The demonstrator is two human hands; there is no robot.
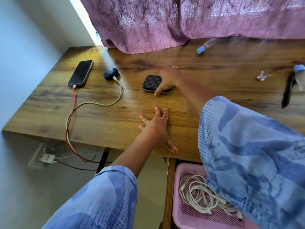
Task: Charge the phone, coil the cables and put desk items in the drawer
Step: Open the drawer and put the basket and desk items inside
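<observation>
Left hand (155,124) lies flat near the front edge of the wooden desk (115,123), fingers spread and straight, holding nothing. Right hand (166,80), farther in, rests on a small dark patterned pouch (152,83); its thumb reaches down over the pouch's near zip edge while the fingers lie across the far side, mostly hidden behind the hand, so a full grasp cannot be made out.

Nearest of all, at lower right below the desk edge, an open drawer holds a pink mesh basket (179,171) with coiled white cables (198,195) inside. The right blue sleeve (247,154) covers much of the basket, and the frame cuts off its near side.

At lower left a white charger block (47,158) sits in a wall socket. A red cable (71,113) and a cream cable (99,104) rise from it over the desk edge. The red one is plugged into the phone (81,73), lying screen-up at far left; the cream one enters a dark rounded case (110,74) just right of the phone.

On the right lie a set of keys (261,76), a blurred black pen-like object (288,90) and a blue-capped bottle (299,75) cut off by the frame. Another blue-capped bottle (206,45) lies on its side at the far edge, blurred, against a pink curtain (181,19).
</observation>
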